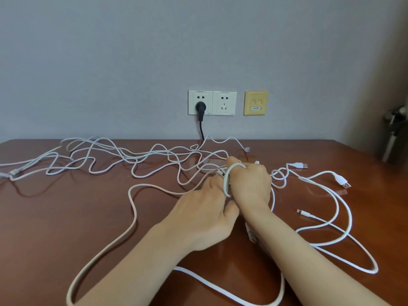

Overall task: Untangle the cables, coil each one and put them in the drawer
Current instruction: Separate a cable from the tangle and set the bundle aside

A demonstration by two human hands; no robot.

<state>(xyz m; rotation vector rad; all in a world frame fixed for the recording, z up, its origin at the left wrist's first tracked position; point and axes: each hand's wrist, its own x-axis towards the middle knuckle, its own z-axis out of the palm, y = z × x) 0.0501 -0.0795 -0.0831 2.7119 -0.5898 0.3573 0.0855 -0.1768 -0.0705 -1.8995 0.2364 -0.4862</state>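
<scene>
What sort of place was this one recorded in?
Probably a home or office room: a wooden desk against a grey wall, with power sockets and a yellow network port.

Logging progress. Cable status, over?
Left hand pinches cable, looped round right hand. Other cables tangled across table.

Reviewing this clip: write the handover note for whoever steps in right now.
Right hand: a fist, with the white cable loop wound round it.
Left hand: fingers at that loop, grip hidden.
Tangled cables are spread over the table, with loose white cables at right.
Done: one coil begun.
Left: untangle, coil all, stow. No drawer in view.
</scene>
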